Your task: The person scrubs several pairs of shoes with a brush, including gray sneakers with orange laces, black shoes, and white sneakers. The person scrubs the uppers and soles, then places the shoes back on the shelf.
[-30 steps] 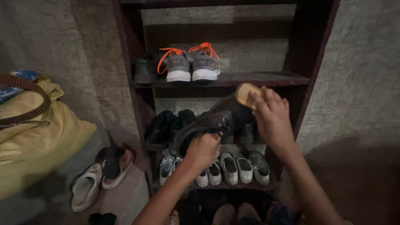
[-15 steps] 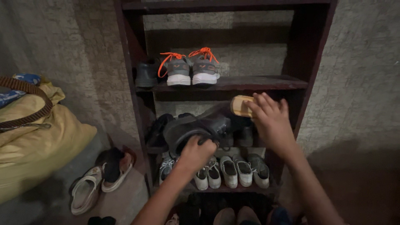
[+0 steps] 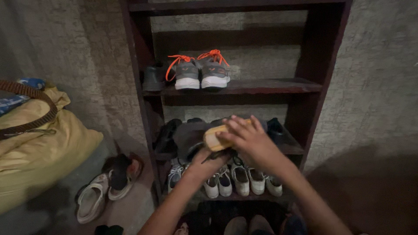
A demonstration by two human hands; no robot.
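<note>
Left hand (image 3: 204,161) mostly hidden under dark shoe (image 3: 189,137); brush (image 3: 217,137) half covered by right hand (image 3: 248,139).

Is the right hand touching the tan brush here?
Touching. The head view shows the right hand laid over the tan brush, fingers wrapped across its top with no gap, pressing it against the dark shoe that the left hand supports from below.

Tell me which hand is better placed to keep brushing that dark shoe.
Right, probably. The right hand already grips the tan brush on top of the dark shoe; the left hand is underneath, propping the shoe.
</note>
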